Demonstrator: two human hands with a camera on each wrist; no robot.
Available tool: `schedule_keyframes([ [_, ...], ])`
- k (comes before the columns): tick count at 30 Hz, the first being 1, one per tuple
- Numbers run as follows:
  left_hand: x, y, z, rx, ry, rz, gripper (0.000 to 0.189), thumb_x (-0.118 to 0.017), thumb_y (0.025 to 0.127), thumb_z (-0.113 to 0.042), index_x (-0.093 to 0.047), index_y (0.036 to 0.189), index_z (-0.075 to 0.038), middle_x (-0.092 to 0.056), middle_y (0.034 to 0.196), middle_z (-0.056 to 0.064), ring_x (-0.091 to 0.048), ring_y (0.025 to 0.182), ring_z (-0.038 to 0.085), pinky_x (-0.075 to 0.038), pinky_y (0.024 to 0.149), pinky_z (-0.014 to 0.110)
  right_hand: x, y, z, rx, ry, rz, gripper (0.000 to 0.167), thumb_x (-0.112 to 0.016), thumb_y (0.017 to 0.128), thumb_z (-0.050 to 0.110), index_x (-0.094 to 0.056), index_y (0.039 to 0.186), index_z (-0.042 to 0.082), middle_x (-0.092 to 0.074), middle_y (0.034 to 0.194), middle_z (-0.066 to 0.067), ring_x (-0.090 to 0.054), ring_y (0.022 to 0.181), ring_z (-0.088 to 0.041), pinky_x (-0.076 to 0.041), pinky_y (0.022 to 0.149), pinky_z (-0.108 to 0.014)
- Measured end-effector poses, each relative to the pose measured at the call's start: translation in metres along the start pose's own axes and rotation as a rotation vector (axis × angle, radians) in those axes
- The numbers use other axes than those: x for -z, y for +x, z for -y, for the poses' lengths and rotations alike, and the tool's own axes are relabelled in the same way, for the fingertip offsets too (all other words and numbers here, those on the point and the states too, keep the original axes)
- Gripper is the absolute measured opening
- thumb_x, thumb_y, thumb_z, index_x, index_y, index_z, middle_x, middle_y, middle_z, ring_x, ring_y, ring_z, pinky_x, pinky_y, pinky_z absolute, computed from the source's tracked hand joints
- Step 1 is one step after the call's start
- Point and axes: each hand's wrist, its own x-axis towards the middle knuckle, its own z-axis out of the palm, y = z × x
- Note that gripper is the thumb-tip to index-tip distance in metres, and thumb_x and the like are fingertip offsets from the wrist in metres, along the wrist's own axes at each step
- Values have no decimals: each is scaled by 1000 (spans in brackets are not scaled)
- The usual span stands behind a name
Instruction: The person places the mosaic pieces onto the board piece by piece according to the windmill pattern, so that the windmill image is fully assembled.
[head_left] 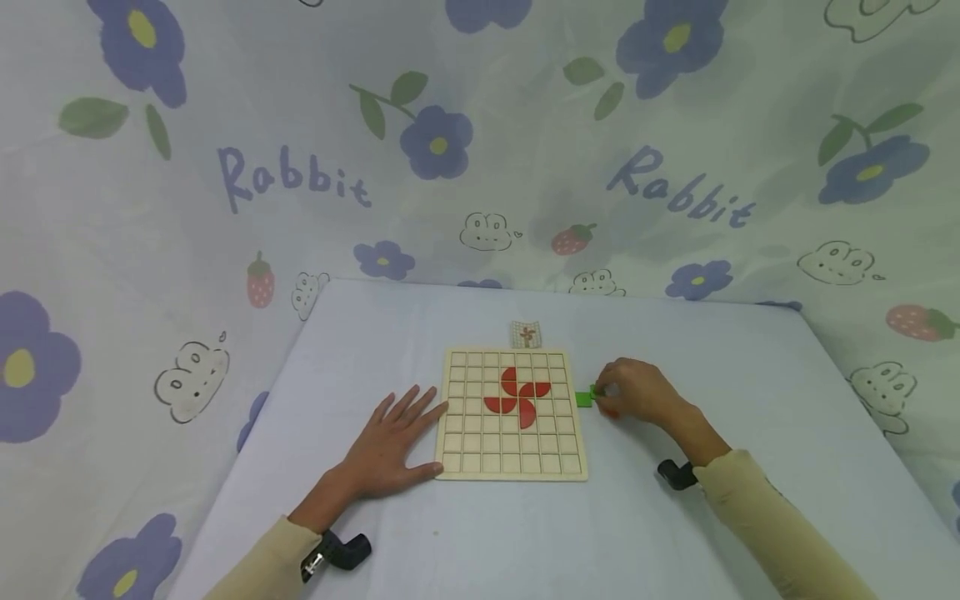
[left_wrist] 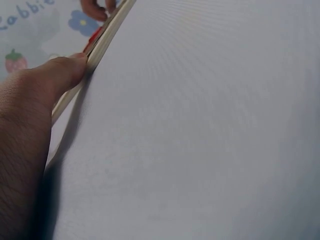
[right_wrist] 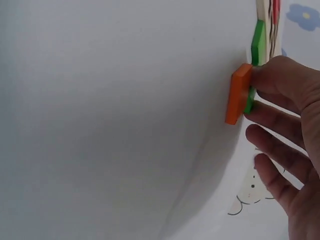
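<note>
A square wooden grid board (head_left: 510, 465) lies on the table, with several red rounded pieces (head_left: 527, 413) forming a pinwheel in its cells. My left hand (head_left: 386, 454) rests flat with fingers spread, its fingertips and thumb touching the board's left edge. Right of the board, my right hand (head_left: 637, 390) pinches a small green piece (right_wrist: 249, 100) between thumb and index finger. Another green piece (head_left: 583, 400) lies against the board's right edge. An orange block (right_wrist: 238, 95) sits close by the pinching fingers; whether they touch it I cannot tell.
Behind the board lies a small pattern card (head_left: 526, 335) with a red pinwheel on a grid. A white cloth (head_left: 390, 325) covers the table. Printed fabric (head_left: 540, 150) with flowers and rabbits hangs behind and on both sides.
</note>
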Motion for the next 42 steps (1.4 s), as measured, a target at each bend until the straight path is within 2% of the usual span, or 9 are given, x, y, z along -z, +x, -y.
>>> schedule_keyframes([
  [5, 0, -1, 0, 6, -4, -4, 88, -43, 88, -75, -27, 157, -23, -21, 162, 6, -14, 148, 30, -14, 114, 57, 2, 0, -1, 29, -43, -63, 13, -84, 68, 20, -77, 79, 18, -66, 76, 11, -56, 70, -11, -49, 64, -32],
  [9, 0, -2, 0, 4, 0, -6, 88, -43, 88, -75, -28, 157, -23, -21, 162, 6, -15, 148, 30, -15, 114, 57, 5, 3, 3, 43, -53, -114, 10, -83, 70, 20, -77, 77, 18, -65, 74, 11, -57, 68, -11, -49, 62, -32],
  [16, 1, 0, 1, -3, 3, -2, 88, -44, 88, -75, -28, 157, -23, -21, 162, 6, -14, 148, 31, -15, 114, 57, 10, 13, 38, 115, -4, -96, 10, -83, 72, 23, -77, 81, 20, -67, 78, 12, -61, 73, -14, -51, 69, -32],
  [24, 1, -1, 0, 1, 12, -23, 89, -46, 86, -75, -31, 156, -23, -24, 161, 6, -17, 147, 31, -17, 114, 58, 0, 25, 85, 352, 21, -111, 9, -82, 73, 26, -78, 81, 22, -67, 80, 13, -57, 76, -6, -50, 71, -28],
  [30, -1, -1, -1, -2, 7, -23, 88, -47, 86, -74, -29, 156, -24, -24, 161, 6, -17, 147, 31, -17, 113, 58, -14, 32, 114, 503, 40, -106, 5, -79, 74, 23, -76, 77, 24, -62, 72, 15, -47, 68, -4, -42, 62, -25],
  [34, -1, -1, -1, -3, 6, -21, 88, -46, 86, -75, -28, 157, -24, -23, 161, 5, -15, 148, 30, -16, 114, 58, -27, 37, 125, 587, 5, -122, 3, -77, 75, 24, -76, 77, 23, -62, 71, 14, -45, 66, -4, -37, 58, -23],
  [38, -1, -1, -1, -12, 2, -23, 88, -46, 87, -74, -29, 157, -23, -23, 161, 6, -16, 147, 31, -17, 113, 59, -37, 39, 130, 618, -48, -143, 3, -77, 75, 24, -77, 78, 24, -64, 73, 14, -47, 66, -5, -36, 57, -22],
  [42, 0, 0, -1, -15, 13, -32, 87, -47, 87, -73, -31, 156, -22, -25, 161, 7, -18, 147, 33, -19, 112, 60, -40, 39, 132, 619, -60, -157, 3, -79, 76, 22, -78, 79, 24, -64, 74, 14, -50, 66, -6, -41, 60, -23],
])
